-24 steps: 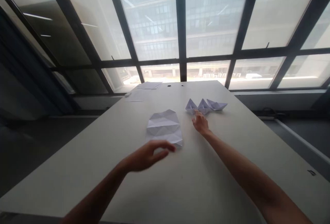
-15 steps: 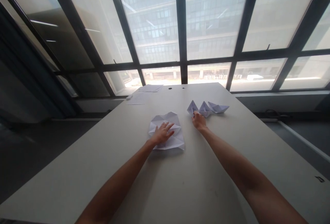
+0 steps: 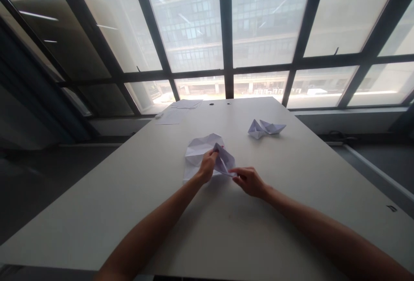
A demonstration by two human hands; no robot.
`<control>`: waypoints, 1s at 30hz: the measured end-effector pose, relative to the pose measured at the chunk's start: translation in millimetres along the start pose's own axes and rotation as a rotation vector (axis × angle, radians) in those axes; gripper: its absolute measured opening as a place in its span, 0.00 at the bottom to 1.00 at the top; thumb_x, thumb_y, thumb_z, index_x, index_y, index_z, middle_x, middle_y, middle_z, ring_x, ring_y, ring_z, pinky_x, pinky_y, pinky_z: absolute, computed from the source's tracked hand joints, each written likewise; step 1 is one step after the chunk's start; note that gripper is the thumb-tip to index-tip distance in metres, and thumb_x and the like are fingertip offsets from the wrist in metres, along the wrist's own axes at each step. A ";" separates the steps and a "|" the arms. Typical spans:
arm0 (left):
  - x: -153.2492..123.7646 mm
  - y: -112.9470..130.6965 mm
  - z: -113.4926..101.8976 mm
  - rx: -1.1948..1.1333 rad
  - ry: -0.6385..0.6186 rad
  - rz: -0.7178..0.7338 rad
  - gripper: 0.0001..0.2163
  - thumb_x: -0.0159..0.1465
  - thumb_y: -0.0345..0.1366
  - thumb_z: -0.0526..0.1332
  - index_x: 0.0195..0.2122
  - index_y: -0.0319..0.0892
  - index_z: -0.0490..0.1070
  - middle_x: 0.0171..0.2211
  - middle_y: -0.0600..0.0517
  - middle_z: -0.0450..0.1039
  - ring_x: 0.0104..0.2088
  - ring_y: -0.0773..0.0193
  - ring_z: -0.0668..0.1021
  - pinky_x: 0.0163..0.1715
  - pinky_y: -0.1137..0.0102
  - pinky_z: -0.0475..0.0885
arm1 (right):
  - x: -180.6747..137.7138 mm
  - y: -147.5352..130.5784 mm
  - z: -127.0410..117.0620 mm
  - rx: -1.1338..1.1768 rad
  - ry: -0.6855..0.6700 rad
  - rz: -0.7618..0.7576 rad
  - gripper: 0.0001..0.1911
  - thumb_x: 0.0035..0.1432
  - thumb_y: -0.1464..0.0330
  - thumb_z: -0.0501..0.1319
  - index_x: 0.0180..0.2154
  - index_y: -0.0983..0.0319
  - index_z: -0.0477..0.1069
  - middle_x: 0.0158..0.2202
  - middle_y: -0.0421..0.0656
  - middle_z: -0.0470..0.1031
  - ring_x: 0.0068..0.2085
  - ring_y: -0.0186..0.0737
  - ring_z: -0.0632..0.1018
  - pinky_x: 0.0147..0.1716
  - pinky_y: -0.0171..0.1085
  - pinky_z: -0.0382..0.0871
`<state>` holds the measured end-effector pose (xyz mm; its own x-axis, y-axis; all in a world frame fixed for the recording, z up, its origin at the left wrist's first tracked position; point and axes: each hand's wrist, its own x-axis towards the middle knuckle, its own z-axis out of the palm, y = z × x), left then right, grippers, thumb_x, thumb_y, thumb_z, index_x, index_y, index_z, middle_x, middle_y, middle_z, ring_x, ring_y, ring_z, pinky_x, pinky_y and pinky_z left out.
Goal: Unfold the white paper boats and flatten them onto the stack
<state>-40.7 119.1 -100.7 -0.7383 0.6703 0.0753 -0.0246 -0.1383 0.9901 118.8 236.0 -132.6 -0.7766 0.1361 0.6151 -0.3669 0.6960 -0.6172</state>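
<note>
A folded white paper boat [image 3: 225, 160] is held between my two hands, above a creased sheet of paper [image 3: 197, 151] that lies unfolded on the table. My left hand [image 3: 208, 164] pinches the boat at its upper left side. At its lower right edge, my right hand [image 3: 249, 180] grips it between thumb and fingers. Part of the creased sheet is hidden behind the boat and my left hand. Two more paper boats stand farther back on the right, one upright [image 3: 256, 130] and one beside it [image 3: 272, 127].
The white table [image 3: 291, 186] reaches toward a wall of framed windows [image 3: 228, 35]. Flat paper sheets [image 3: 170, 117] lie at its far left, with a small white object [image 3: 159, 116] at the edge. A dark curtain [image 3: 39, 87] hangs on the left.
My right hand has brought the leftmost paper boat from the row back toward me. My left hand has lifted off the creased sheet and now grips that boat too. The view has shifted slightly.
</note>
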 end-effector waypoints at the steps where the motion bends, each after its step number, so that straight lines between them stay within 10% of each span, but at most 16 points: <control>1: -2.9 -0.5 2.2 0.012 -0.010 -0.006 0.22 0.61 0.49 0.62 0.48 0.37 0.76 0.41 0.42 0.78 0.40 0.55 0.78 0.42 0.64 0.72 | 1.1 -0.2 -1.6 0.072 0.096 0.046 0.19 0.67 0.57 0.54 0.42 0.63 0.77 0.22 0.39 0.70 0.23 0.32 0.68 0.26 0.31 0.62; 4: -12.6 -1.3 9.4 0.129 -0.134 0.032 0.19 0.62 0.49 0.62 0.45 0.38 0.76 0.36 0.45 0.78 0.37 0.56 0.78 0.38 0.66 0.71 | 9.6 -1.5 -8.0 0.204 0.329 0.185 0.21 0.68 0.56 0.51 0.45 0.63 0.76 0.30 0.44 0.74 0.30 0.35 0.73 0.29 0.32 0.66; 8: -23.7 -6.0 17.7 0.290 -0.216 0.159 0.14 0.64 0.45 0.61 0.44 0.41 0.69 0.32 0.50 0.75 0.31 0.62 0.76 0.30 0.69 0.70 | 13.3 -2.6 -10.9 0.208 0.155 0.243 0.18 0.59 0.63 0.62 0.50 0.60 0.75 0.45 0.48 0.76 0.36 0.37 0.76 0.31 0.33 0.70; 14: -32.8 -7.7 9.7 0.806 -0.060 0.455 0.17 0.63 0.45 0.64 0.48 0.46 0.61 0.41 0.49 0.71 0.35 0.59 0.76 0.30 0.68 0.68 | 5.7 5.8 -4.3 0.218 0.153 0.331 0.13 0.59 0.70 0.56 0.35 0.63 0.80 0.31 0.44 0.78 0.32 0.38 0.75 0.31 0.34 0.68; 20: -38.3 8.8 10.8 1.235 -0.029 0.854 0.07 0.64 0.41 0.63 0.35 0.44 0.70 0.36 0.47 0.67 0.41 0.53 0.70 0.42 0.60 0.67 | 3.7 -2.3 0.6 0.254 0.206 0.303 0.15 0.57 0.72 0.56 0.41 0.62 0.80 0.35 0.43 0.78 0.34 0.37 0.75 0.31 0.32 0.67; 25: -38.5 9.4 16.2 0.923 -0.017 0.700 0.08 0.67 0.38 0.57 0.32 0.43 0.71 0.34 0.49 0.66 0.39 0.58 0.69 0.42 0.63 0.66 | 3.2 -2.8 -2.2 0.140 0.223 0.273 0.14 0.60 0.71 0.56 0.41 0.62 0.80 0.31 0.43 0.75 0.31 0.35 0.73 0.27 0.31 0.65; 30: -23.1 1.9 10.3 0.161 -0.131 0.223 0.10 0.62 0.42 0.59 0.28 0.42 0.66 0.29 0.53 0.64 0.32 0.64 0.68 0.35 0.69 0.66 | 5.7 12.7 -6.9 0.197 0.229 0.316 0.12 0.60 0.68 0.57 0.38 0.63 0.79 0.35 0.45 0.79 0.35 0.39 0.76 0.35 0.34 0.69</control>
<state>-16.8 110.8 -99.4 -0.6196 0.7264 0.2974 0.2432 -0.1826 0.9526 113.3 250.5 -133.5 -0.7410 0.4891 0.4601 -0.2374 0.4502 -0.8608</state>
